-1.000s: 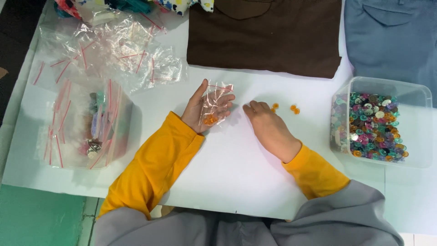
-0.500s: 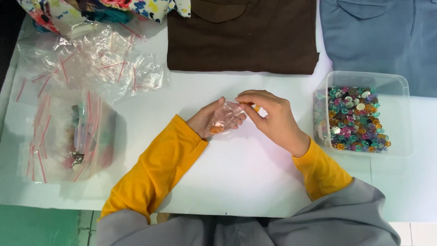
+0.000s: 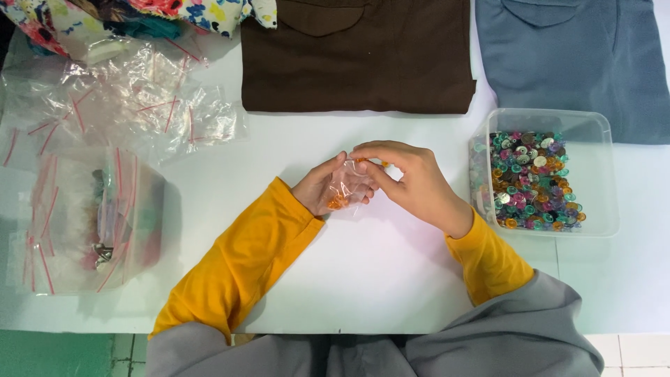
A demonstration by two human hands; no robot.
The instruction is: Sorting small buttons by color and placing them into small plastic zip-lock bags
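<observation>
My left hand [image 3: 319,188] holds a small clear plastic bag [image 3: 346,188] with a few orange buttons in it, near the middle of the white table [image 3: 363,279]. My right hand [image 3: 408,180] meets it from the right, fingertips pinched at the bag's top edge on an orange button. Both sleeves are yellow. A clear plastic tub [image 3: 599,174] full of mixed coloured buttons [image 3: 532,180] stands just right of my right hand.
A pile of empty small clear zip bags [image 3: 132,105] lies at the upper left; a clear container of filled bags [image 3: 87,223] sits at the left. A folded brown garment [image 3: 356,52], a blue-grey garment [image 3: 579,59] and floral cloth [image 3: 139,14] lie along the far edge.
My right hand left the table, where loose orange buttons lay, and came up to the bag's mouth. The left hand closed around the bag. The camera view shifted slightly.
</observation>
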